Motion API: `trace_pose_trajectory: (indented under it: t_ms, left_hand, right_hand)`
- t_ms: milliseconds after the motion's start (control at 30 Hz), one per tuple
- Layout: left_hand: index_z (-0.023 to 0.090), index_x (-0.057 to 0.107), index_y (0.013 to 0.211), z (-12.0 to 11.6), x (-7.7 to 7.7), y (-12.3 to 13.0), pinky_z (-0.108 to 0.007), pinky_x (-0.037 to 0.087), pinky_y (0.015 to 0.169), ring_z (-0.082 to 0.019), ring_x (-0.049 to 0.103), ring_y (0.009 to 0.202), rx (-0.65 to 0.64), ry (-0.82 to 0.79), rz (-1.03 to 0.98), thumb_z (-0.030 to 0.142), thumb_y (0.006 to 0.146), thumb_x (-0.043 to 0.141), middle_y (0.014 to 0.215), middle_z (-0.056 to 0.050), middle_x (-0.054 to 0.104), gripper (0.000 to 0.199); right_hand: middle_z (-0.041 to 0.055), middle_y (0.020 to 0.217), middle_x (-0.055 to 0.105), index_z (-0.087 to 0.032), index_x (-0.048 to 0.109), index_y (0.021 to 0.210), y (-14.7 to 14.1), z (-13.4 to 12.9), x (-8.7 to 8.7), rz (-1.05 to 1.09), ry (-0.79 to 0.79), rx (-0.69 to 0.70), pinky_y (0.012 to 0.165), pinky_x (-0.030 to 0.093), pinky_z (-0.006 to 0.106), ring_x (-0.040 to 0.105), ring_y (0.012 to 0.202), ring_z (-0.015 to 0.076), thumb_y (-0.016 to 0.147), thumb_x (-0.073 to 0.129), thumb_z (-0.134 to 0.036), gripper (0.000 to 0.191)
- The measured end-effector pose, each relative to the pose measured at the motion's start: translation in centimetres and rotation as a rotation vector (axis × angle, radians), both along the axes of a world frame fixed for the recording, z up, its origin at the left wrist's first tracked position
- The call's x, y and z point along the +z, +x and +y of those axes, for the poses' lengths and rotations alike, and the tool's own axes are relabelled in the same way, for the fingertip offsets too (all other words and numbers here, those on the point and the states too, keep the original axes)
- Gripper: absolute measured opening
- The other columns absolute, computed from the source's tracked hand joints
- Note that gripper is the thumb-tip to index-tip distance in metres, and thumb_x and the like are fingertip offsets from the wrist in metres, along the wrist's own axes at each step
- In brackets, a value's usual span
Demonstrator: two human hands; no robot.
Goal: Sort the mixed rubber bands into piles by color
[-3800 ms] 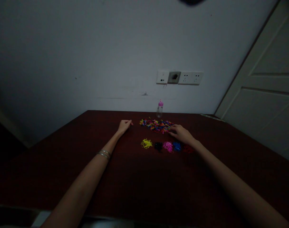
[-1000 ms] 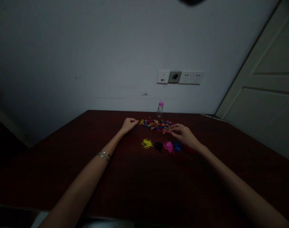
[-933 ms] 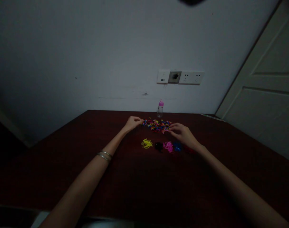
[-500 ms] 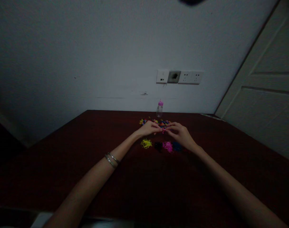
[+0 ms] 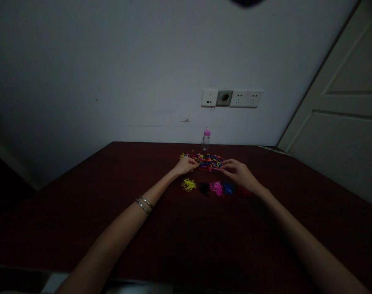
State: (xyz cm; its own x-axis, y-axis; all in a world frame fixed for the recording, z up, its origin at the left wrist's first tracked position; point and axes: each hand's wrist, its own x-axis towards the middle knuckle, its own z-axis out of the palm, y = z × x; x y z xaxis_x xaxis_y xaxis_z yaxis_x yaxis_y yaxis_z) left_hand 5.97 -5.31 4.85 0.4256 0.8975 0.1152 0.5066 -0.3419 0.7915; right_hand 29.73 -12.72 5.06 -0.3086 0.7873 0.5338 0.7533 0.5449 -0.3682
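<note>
A loose pile of thin, multicoloured rubber bands (image 5: 208,160) lies on the dark red table, between and just beyond my two hands. My left hand (image 5: 186,165) is at the pile's left side with thumb and fingers pinched together; what they hold, if anything, is too small to name. At the right edge of the pile, my right hand (image 5: 237,172) has its thumb and fingertips close together, with a pink band at their tips. Nearer to me lie separate heaps of yellow bands (image 5: 189,185), black bands (image 5: 204,188), pink bands (image 5: 217,188), blue bands (image 5: 228,188) and dim red bands (image 5: 243,191).
Behind the pile stands a clear bottle with a pink cap (image 5: 206,141), close to the wall. Sockets and switch plates (image 5: 231,99) are set in the wall above it. A panelled door (image 5: 342,106) is at the right. The table (image 5: 161,232) reaches toward me.
My hands have moved apart, the left one leftward and the right one rightward, showing more of the mixed pile. The blue and red heaps are less covered by my right hand.
</note>
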Motion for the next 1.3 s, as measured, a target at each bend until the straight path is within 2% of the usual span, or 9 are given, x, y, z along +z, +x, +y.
trace_pose_trajectory:
  t_ms: [133, 267, 433, 567, 700, 800, 967, 1167, 1300]
  left_hand:
    - [0.009, 0.069, 0.099, 0.8, -0.7, -0.4, -0.021, 0.035, 0.052, -0.009, 0.044, 0.046, 0.105, 0.044, 0.006, 0.023, 0.072, 0.061, 0.043, 0.003, 0.051, 0.031]
    - [0.009, 0.069, 0.097, 1.7, -1.4, -1.3, -0.020, 0.034, 0.051, -0.009, 0.045, 0.046, 0.183, 0.101, -0.029, 0.024, 0.074, 0.058, 0.046, 0.002, 0.053, 0.029]
    - [0.008, 0.068, 0.095, 2.9, -2.8, -2.6, -0.019, 0.032, 0.048, -0.008, 0.043, 0.044, 0.242, 0.069, -0.100, 0.021, 0.074, 0.056, 0.045, 0.004, 0.049, 0.028]
    - [0.009, 0.069, 0.091, 3.5, -3.6, -3.0, -0.019, 0.033, 0.050, -0.008, 0.044, 0.046, 0.238, 0.087, -0.071, 0.023, 0.072, 0.058, 0.046, 0.003, 0.050, 0.026]
    - [0.011, 0.071, 0.085, 3.6, -3.6, -3.0, -0.020, 0.033, 0.052, -0.009, 0.046, 0.050, 0.188, 0.170, 0.038, 0.025, 0.070, 0.059, 0.052, 0.002, 0.054, 0.024]
    - [0.013, 0.072, 0.083, 3.4, -3.4, -2.8, -0.021, 0.034, 0.054, -0.011, 0.049, 0.055, 0.152, 0.210, 0.139, 0.029, 0.069, 0.061, 0.059, 0.000, 0.058, 0.024]
    - [0.017, 0.073, 0.084, 3.0, -3.2, -2.4, -0.022, 0.036, 0.057, -0.012, 0.051, 0.059, 0.148, 0.213, 0.225, 0.034, 0.067, 0.062, 0.065, -0.001, 0.061, 0.026]
    - [0.018, 0.073, 0.084, 3.1, -3.0, -2.5, -0.022, 0.036, 0.056, -0.013, 0.051, 0.059, 0.150, 0.209, 0.210, 0.032, 0.066, 0.063, 0.061, 0.000, 0.060, 0.025]
    - [0.017, 0.073, 0.084, 3.0, -3.1, -2.6, -0.022, 0.034, 0.054, -0.012, 0.049, 0.057, 0.135, 0.213, 0.222, 0.032, 0.066, 0.063, 0.061, 0.000, 0.059, 0.025]
  right_hand:
    - [0.0076, 0.102, 0.060, -0.022, 0.071, 0.083, 0.7, -0.7, 0.2, -0.105, -0.141, 0.115, 0.085, 0.046, 0.037, 0.057, 0.093, 0.0201, 0.083, 0.053, -0.035, 0.023]
    - [0.0083, 0.105, 0.059, -0.022, 0.072, 0.084, 0.9, -1.2, 0.5, -0.142, -0.217, 0.151, 0.087, 0.045, 0.037, 0.056, 0.097, 0.0206, 0.083, 0.053, -0.037, 0.024]
    - [0.0088, 0.108, 0.059, -0.022, 0.072, 0.084, 0.4, -1.6, 0.8, -0.177, -0.297, 0.168, 0.088, 0.044, 0.036, 0.056, 0.099, 0.0210, 0.082, 0.052, -0.040, 0.027]
    - [0.0081, 0.108, 0.060, -0.023, 0.072, 0.086, 0.1, -1.7, 0.8, -0.183, -0.318, 0.176, 0.090, 0.044, 0.037, 0.056, 0.099, 0.0212, 0.081, 0.054, -0.043, 0.028]
    - [0.0078, 0.104, 0.062, -0.022, 0.071, 0.088, 0.8, -1.4, 0.8, -0.119, -0.270, 0.165, 0.085, 0.046, 0.035, 0.058, 0.094, 0.0201, 0.082, 0.051, -0.044, 0.030]
    - [0.0075, 0.098, 0.064, -0.022, 0.071, 0.088, 2.2, -0.7, 0.5, -0.065, -0.207, 0.087, 0.084, 0.047, 0.036, 0.060, 0.090, 0.0202, 0.082, 0.050, -0.044, 0.031]
    - [0.0087, 0.096, 0.066, -0.020, 0.070, 0.085, 6.0, 0.8, -0.9, -0.054, -0.114, -0.128, 0.083, 0.046, 0.036, 0.061, 0.088, 0.0216, 0.082, 0.047, -0.043, 0.033]
    - [0.0118, 0.098, 0.066, -0.016, 0.069, 0.089, 11.3, 1.9, -3.8, -0.082, -0.124, -0.398, 0.083, 0.045, 0.035, 0.060, 0.089, 0.0238, 0.081, 0.044, -0.044, 0.039]
    - [0.0120, 0.098, 0.066, -0.015, 0.070, 0.089, 13.6, 2.3, -5.7, -0.039, -0.134, -0.485, 0.085, 0.045, 0.035, 0.060, 0.091, 0.0246, 0.079, 0.045, -0.041, 0.037]
